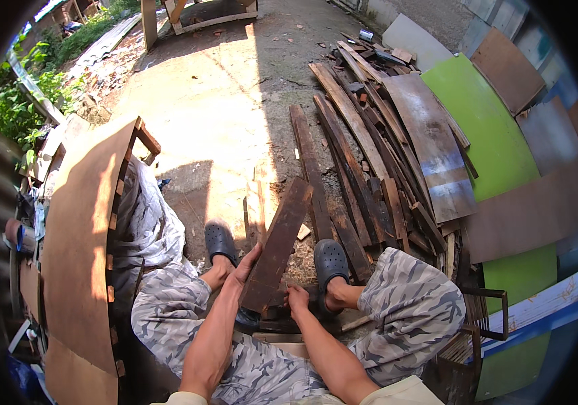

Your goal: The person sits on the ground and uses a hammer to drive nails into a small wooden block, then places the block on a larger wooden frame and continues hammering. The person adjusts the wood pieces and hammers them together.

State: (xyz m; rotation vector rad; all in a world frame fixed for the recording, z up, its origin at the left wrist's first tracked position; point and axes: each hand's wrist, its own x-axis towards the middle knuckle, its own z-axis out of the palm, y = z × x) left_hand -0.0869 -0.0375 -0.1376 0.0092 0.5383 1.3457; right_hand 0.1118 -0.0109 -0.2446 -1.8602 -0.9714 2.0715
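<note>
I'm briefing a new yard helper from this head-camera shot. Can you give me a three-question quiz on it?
1. True or false: the left hand rests against the dark plank.
2. Where is the right hand? A) at the plank's near, lower end B) on the green panel C) on a clog
3. The scrap wood pile lies to the person's ____.

Key: 1 true; 2 A; 3 right

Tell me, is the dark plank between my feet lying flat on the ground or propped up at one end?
Propped up. The dark plank has its near end raised, gripped by the left hand and right hand, while its far end slopes away toward the ground.
</note>
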